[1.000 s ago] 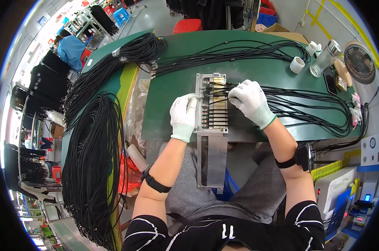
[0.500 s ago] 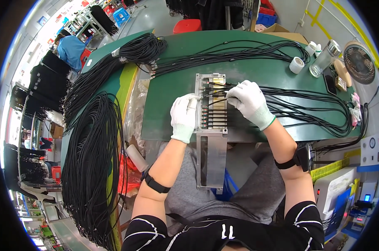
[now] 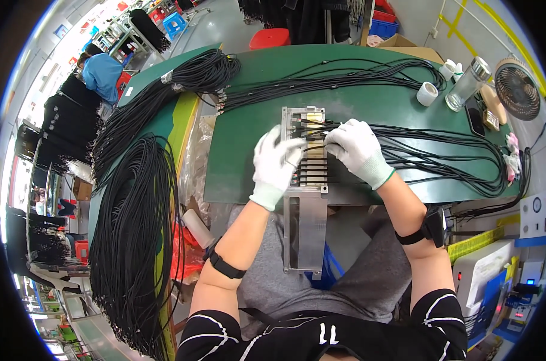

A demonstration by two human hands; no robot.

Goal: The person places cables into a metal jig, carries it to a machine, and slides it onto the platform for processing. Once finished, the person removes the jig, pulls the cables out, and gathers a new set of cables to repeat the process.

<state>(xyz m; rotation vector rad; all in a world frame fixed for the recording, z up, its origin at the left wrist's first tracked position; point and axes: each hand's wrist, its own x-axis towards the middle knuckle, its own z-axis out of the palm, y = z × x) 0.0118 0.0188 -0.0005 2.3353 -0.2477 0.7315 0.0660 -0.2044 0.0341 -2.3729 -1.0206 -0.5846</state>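
A silver metal fixture (image 3: 320, 112) with a row of slots lies at the table's near edge, and a long metal plate (image 3: 310, 234) extends from it over my lap. Several black cables (image 3: 429, 133) run from the slots to the right and loop back. My gloved left hand (image 3: 274, 163) reaches over the fixture's left side, fingers apart, hiding some cable ends beneath. Thumb and fingers of my gloved right hand (image 3: 354, 147) are pinched on a black cable (image 3: 315, 147) at the fixture's right edge.
Large bundles of black cable (image 3: 134, 234) hang along the left, and more cables (image 3: 321, 84) lie across the back of the green table (image 3: 255, 150). At the right are a white roll (image 3: 427, 94), a glass bottle (image 3: 468, 84) and a fan (image 3: 517, 90). A person in blue (image 3: 101, 75) sits far left.
My left hand has moved right over the fixture, and its fingers have spread from a closer pinch. The right hand has shifted very slightly left, still on the cable.
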